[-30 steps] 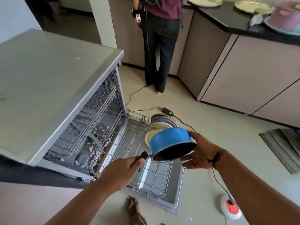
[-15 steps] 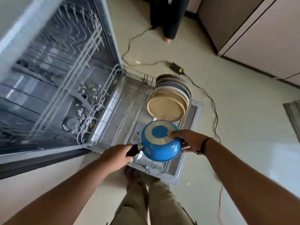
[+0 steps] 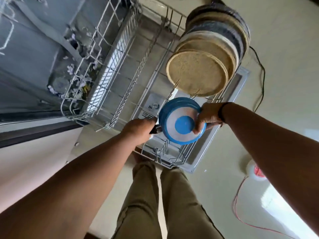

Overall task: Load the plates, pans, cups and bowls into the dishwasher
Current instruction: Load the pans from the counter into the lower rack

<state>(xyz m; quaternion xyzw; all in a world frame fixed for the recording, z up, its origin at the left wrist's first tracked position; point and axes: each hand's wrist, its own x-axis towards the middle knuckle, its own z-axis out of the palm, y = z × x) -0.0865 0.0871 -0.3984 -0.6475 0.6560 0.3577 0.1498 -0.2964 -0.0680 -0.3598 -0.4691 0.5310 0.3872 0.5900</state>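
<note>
Whereas a second ago the blue pan [image 3: 182, 120] was held well above the lower rack [image 3: 138, 80] with its mouth tilted down and sideways, it has now been turned fully bottom-up and brought down to the near right part of the rack, just in front of the row of upright plates [image 3: 205, 54]. Its dark handle is gripped by the left hand [image 3: 139, 129], fingers curled round it, while the rim on the right side is pinched by the right hand [image 3: 206, 116], thumb laid on the upturned base. Whether the pan already rests on the tines cannot be told; it is judged to be at the point of being set down, so that only release would remain for this item. No brand, label or writing can be read anywhere; markings on the open door panel [image 3: 240, 80] beneath the rack are too blurred to make out.
</note>
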